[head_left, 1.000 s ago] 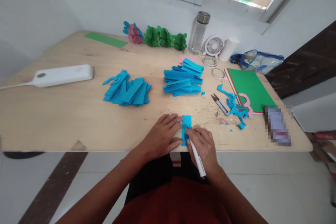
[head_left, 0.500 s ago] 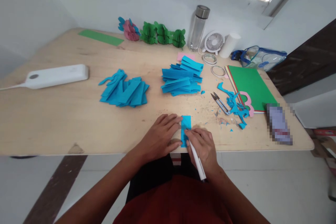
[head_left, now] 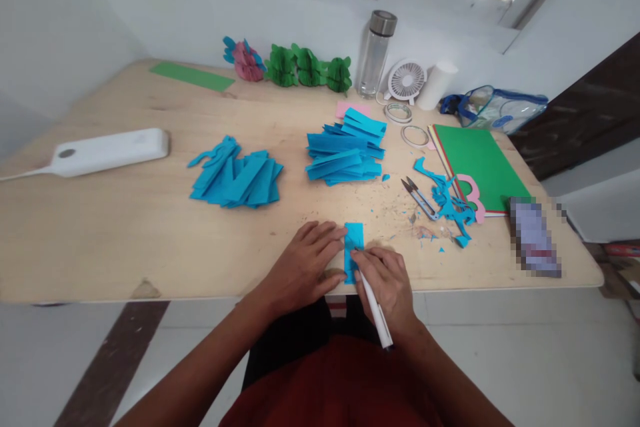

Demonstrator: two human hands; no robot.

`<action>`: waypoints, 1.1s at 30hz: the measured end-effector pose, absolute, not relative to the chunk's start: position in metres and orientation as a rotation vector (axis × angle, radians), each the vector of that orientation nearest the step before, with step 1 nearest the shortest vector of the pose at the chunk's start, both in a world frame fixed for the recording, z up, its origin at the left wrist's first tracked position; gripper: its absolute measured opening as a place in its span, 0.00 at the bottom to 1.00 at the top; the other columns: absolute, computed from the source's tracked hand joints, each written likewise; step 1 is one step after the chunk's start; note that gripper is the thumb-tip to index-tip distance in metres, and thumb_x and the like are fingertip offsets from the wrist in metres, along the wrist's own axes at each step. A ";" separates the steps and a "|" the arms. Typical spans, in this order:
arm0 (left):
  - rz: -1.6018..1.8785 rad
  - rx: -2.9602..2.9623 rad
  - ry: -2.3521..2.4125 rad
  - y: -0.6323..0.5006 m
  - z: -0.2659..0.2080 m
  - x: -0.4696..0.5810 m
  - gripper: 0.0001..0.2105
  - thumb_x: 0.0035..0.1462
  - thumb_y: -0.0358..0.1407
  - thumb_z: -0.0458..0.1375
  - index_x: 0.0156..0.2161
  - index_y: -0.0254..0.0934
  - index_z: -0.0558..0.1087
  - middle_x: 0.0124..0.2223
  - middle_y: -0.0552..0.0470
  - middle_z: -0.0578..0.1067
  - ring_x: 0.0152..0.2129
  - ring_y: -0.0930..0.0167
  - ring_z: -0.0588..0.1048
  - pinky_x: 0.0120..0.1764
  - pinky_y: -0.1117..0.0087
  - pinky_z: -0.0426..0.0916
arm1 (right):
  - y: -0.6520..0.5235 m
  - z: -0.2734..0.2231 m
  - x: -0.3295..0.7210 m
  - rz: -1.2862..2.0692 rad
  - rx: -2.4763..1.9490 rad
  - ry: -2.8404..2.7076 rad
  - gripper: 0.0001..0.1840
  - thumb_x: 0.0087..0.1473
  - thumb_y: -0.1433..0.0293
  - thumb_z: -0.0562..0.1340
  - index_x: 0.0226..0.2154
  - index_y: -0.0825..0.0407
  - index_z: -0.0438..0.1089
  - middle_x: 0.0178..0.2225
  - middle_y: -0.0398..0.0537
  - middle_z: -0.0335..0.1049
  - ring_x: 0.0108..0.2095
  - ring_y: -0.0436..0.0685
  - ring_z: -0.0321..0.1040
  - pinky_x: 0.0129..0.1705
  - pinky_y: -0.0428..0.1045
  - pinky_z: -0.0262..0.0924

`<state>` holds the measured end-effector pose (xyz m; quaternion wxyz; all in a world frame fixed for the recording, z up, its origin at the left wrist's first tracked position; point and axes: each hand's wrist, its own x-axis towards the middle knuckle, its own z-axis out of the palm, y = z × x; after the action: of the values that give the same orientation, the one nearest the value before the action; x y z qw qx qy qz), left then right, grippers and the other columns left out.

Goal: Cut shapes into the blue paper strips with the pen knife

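Note:
A small blue paper strip (head_left: 354,235) lies upright to me near the table's front edge. My left hand (head_left: 305,260) rests flat on the wood with fingers stretched out, their tips touching the strip's left edge. In my right hand (head_left: 387,280) is a white pen (head_left: 375,310), its tip down at the middle of the strip. Beyond the hands lie two heaps of folded blue paper, a left heap (head_left: 240,177) and a right heap (head_left: 345,153). Thread snips (head_left: 420,199) lie to the right, beside blue paper scraps (head_left: 445,200).
Green paper ornaments (head_left: 310,67) and a pink one (head_left: 247,61) stand at the back, near a glass bottle (head_left: 375,57), a small fan (head_left: 407,80) and tape rolls (head_left: 399,113). Green sheets (head_left: 485,163) and a blurred-out object (head_left: 535,240) lie right. A white device (head_left: 113,150) lies left.
The view has shifted very slightly. Both hands, the pen and the blue strip keep nearly the same places.

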<state>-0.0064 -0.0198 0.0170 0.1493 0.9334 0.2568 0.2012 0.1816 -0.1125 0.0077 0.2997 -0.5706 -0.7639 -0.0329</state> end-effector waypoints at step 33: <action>0.523 2.669 0.761 -0.019 0.017 -0.006 0.19 0.59 0.42 0.58 0.53 0.36 0.68 0.58 0.41 0.72 0.59 0.56 0.66 0.60 0.50 0.59 | -0.112 0.006 0.184 -0.099 -1.488 -2.041 0.16 0.64 0.72 0.55 0.52 0.52 0.70 0.45 0.49 0.78 0.46 0.61 0.68 0.51 0.56 0.58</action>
<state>-0.0064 -0.0188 0.0174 0.1582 0.9331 0.2661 0.1829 0.1843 -0.1119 0.0056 0.3020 -0.5611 -0.7698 -0.0375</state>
